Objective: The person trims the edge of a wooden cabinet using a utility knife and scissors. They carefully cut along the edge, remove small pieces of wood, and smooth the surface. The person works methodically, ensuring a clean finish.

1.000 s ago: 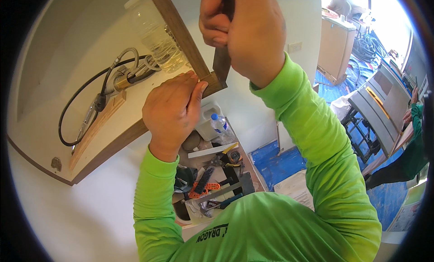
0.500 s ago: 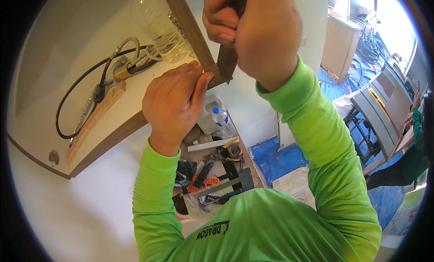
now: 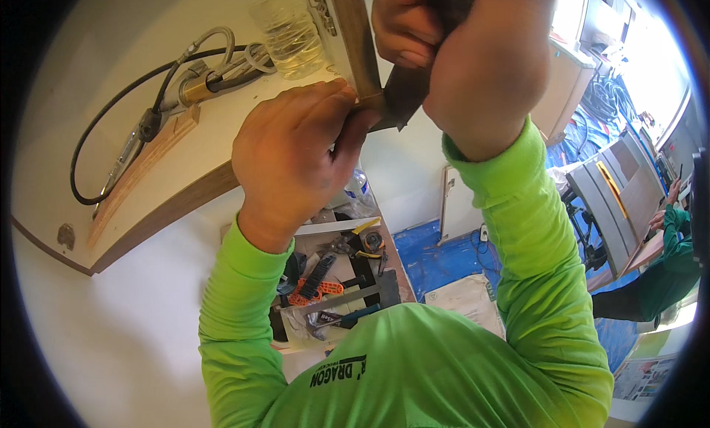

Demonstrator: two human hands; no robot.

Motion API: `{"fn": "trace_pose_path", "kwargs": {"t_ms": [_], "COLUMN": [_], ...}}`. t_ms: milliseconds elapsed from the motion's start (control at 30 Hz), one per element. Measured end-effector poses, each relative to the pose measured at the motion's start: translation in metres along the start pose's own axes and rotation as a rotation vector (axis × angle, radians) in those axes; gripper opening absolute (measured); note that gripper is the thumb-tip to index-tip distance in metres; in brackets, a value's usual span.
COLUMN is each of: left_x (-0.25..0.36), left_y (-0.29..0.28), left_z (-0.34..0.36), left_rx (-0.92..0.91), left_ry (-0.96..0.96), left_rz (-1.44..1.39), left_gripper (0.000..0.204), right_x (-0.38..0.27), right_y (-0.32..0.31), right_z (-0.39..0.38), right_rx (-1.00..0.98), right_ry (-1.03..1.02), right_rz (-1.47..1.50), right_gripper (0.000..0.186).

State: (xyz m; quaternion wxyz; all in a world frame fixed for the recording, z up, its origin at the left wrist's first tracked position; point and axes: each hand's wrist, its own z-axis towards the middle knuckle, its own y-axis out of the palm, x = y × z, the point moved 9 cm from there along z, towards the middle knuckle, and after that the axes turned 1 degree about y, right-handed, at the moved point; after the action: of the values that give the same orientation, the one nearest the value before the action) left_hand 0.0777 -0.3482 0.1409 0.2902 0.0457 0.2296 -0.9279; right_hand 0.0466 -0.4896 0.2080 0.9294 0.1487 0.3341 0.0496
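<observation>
Head view: my right hand [image 3: 484, 69] grips a dark-bladed tool [image 3: 405, 94] at the cabinet's brown corner [image 3: 372, 105]; my left hand [image 3: 292, 151] lies beside it, clamping or not, I cannot tell. Pushed hard, the tool could skid into my thumb [image 3: 353, 138].

Bright green long-sleeved shirt [image 3: 418, 372], snug cuffs [image 3: 494, 159], black lettering [image 3: 339, 371].

My left hand [image 3: 296, 153] rests at the wooden cabinet corner [image 3: 372, 103]; my right hand [image 3: 484, 66] grips a dark flat-bladed tool [image 3: 408, 86], its lower end at that corner; clear bottle [image 3: 292, 45], brass hose fitting [image 3: 197, 90] on shelf [image 3: 188, 158]; hand tools [image 3: 318, 274] below; blue floor sheeting [image 3: 425, 262].
</observation>
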Motion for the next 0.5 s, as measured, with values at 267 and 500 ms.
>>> {"fn": "trace_pose_path", "kwargs": {"t_ms": [267, 500], "left_x": [-0.001, 0.003], "left_y": [-0.003, -0.006], "left_z": [0.001, -0.001], "left_rx": [0.015, 0.082], "left_ry": [-0.02, 0.076], "left_rz": [-0.011, 0.034], "left_gripper": [0.02, 0.022], "right_x": [-0.001, 0.009], "right_y": [0.006, 0.009], "right_z": [0.004, 0.008], "right_rx": [0.028, -0.077], "right_ry": [-0.054, -0.015], "right_rz": [-0.076, 0.014], "right_gripper": [0.073, 0.073]}}
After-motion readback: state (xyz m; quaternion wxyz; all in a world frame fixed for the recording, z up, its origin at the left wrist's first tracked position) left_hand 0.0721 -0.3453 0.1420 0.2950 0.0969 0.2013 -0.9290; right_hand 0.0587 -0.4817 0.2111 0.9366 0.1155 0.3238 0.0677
